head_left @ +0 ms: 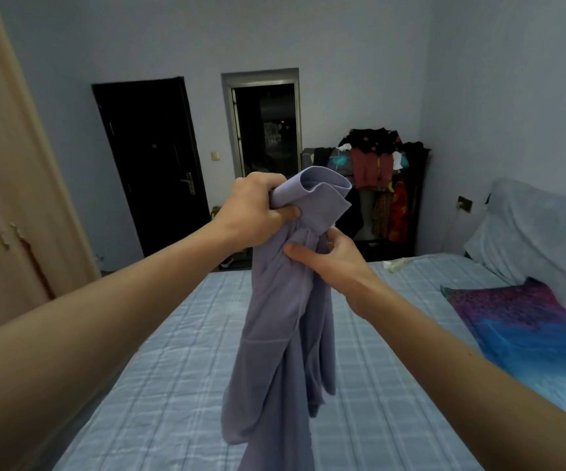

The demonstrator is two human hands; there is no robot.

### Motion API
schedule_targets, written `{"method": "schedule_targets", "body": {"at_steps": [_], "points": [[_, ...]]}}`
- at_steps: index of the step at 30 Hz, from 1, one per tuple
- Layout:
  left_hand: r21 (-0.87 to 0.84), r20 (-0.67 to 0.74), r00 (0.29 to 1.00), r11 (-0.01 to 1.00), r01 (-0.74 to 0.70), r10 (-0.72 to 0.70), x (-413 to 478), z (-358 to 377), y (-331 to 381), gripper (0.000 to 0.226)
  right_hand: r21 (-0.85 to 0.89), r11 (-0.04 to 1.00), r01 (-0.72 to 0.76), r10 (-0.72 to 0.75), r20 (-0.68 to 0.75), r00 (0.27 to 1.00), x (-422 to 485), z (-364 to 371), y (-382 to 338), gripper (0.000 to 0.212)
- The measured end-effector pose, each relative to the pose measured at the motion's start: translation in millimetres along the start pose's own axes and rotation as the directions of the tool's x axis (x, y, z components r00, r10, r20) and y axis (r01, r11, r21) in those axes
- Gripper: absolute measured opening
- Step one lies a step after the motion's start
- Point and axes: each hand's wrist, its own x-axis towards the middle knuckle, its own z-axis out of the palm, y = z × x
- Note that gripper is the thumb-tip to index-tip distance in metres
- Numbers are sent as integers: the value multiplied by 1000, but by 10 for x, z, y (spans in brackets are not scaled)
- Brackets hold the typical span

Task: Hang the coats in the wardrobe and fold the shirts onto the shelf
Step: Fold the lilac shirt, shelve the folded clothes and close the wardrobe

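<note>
A lavender-grey shirt (pixel 281 334) hangs in the air in front of me, bunched at the top and trailing down past the bottom of the view. My left hand (pixel 254 212) grips its upper edge, where the fabric rolls over in a loop. Just below and to the right, my right hand (pixel 325 260) pinches the cloth between thumb and fingers. The beige wardrobe (pixel 13 198) stands at the left with its doors closed.
Under the shirt lies a bed (pixel 172 385) with a light blue checked cover. A purple and blue pillow (pixel 529 331) lies on its right side. A rack of hanging clothes (pixel 380 178) stands in the far corner. A dark door (pixel 152 164) and an open doorway (pixel 268 130) are in the back wall.
</note>
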Motion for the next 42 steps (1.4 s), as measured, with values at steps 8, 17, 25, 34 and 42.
{"method": "schedule_targets", "body": {"at_steps": [8, 17, 25, 34, 42], "points": [[-93, -56, 995, 993, 76, -81, -70, -136, -63, 20, -209, 959, 191, -228, -169, 959, -120, 8, 139, 42], [-163, -81, 993, 984, 77, -91, -120, -181, -90, 26, -196, 969, 153, -160, -18, 987, -271, 136, 265, 34], [-183, -77, 993, 980, 74, -90, -162, -305, -236, 29, -198, 961, 194, -204, -32, 978, -253, 63, 374, 7], [-313, -37, 999, 950, -11, -1, -209, -533, -341, 31, -198, 891, 409, -421, -23, 907, -104, -280, 235, 19], [-345, -67, 998, 938, -30, 8, -158, -553, -247, 28, -214, 932, 291, -253, 190, 949, -298, -154, 697, 29]]}}
